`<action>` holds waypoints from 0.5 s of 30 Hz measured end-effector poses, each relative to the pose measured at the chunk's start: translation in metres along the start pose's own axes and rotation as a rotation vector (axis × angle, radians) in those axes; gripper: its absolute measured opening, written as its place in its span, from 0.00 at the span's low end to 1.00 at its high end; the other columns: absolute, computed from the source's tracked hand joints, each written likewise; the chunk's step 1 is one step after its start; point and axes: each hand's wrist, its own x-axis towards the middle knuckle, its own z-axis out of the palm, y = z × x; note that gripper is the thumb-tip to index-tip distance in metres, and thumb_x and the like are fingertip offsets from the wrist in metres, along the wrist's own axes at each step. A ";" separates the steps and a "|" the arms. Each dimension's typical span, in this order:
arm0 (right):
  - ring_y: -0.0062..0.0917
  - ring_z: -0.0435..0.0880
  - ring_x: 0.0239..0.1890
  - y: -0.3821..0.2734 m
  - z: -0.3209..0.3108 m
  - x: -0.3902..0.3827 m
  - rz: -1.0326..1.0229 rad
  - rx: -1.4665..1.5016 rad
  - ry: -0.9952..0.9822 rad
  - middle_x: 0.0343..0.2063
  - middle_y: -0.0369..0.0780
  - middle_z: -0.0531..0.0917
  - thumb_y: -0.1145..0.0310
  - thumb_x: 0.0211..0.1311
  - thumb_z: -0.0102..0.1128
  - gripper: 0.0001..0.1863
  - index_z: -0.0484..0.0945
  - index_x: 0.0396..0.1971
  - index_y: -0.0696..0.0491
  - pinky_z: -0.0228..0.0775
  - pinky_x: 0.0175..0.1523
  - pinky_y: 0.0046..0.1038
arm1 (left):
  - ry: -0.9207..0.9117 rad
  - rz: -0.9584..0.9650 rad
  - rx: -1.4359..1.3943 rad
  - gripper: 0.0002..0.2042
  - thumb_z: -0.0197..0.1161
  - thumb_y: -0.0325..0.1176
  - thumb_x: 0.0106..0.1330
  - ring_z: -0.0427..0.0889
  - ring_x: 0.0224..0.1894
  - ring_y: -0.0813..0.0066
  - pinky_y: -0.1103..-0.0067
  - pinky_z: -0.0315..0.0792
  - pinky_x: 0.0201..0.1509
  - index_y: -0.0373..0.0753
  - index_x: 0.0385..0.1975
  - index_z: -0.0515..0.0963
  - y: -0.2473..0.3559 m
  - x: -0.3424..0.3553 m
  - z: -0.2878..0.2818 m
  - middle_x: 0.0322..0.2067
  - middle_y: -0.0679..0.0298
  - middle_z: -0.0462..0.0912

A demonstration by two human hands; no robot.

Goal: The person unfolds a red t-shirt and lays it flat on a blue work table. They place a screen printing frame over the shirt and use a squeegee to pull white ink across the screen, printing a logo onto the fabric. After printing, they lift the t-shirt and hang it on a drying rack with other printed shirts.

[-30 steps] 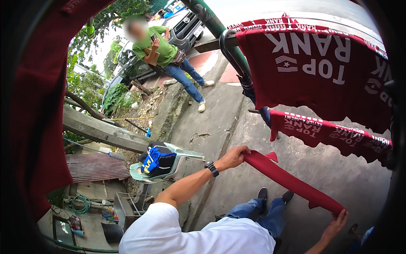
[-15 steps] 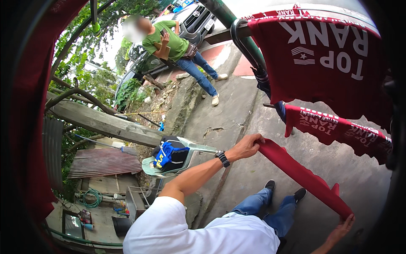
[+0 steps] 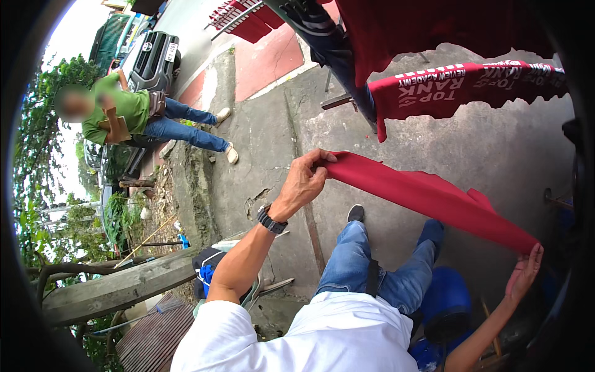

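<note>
A long strip of dark red cloth point(image 3: 415, 195), seemingly folded, is stretched between my two hands in front of my body. My left hand point(image 3: 305, 183), with a dark banded watch on its wrist, pinches the cloth's left end between thumb and fingers. At the other end, lower and farther right, my right hand point(image 3: 525, 271) holds the cloth's corner, its fingers partly extended along the edge. A small flap sticks up from the strip's upper edge near the right end. Both hands keep the cloth above the ground, over my legs.
Dark red printed cloths point(image 3: 471, 90) hang from rails at the upper right. A person in a green shirt point(image 3: 137, 108) stands at left near a grey vehicle point(image 3: 155, 56). A blue drum point(image 3: 447, 301) stands by my legs. A wooden beam point(image 3: 118, 294) and a bag point(image 3: 207, 270) are lower left.
My view has turned, so the person, vehicle and chair sit farther left. The cloth stays in both hands and now lies at a flatter slant. The blue drum has come into view.
</note>
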 end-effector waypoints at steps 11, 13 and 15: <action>0.23 0.89 0.44 0.086 0.137 -0.003 -0.109 0.100 0.146 0.41 0.34 0.89 0.61 0.82 0.60 0.08 0.83 0.41 0.46 0.85 0.51 0.33 | -0.040 0.346 -0.066 0.14 0.47 0.15 0.61 0.79 0.40 0.77 0.79 0.75 0.48 0.30 0.40 0.78 -0.067 0.134 -0.048 0.38 0.62 0.83; 0.24 0.90 0.44 0.092 0.138 0.004 -0.088 0.109 0.193 0.42 0.34 0.90 0.60 0.82 0.61 0.07 0.82 0.41 0.45 0.85 0.52 0.35 | -0.050 0.369 -0.080 0.13 0.47 0.15 0.60 0.79 0.40 0.77 0.79 0.74 0.48 0.30 0.40 0.78 -0.064 0.162 -0.039 0.37 0.62 0.83; 0.24 0.90 0.45 0.099 0.138 0.002 -0.096 0.136 0.195 0.43 0.33 0.90 0.60 0.81 0.61 0.07 0.82 0.41 0.45 0.85 0.53 0.35 | -0.043 0.425 -0.054 0.13 0.48 0.14 0.61 0.79 0.38 0.77 0.79 0.75 0.46 0.29 0.40 0.78 -0.065 0.165 -0.041 0.36 0.61 0.83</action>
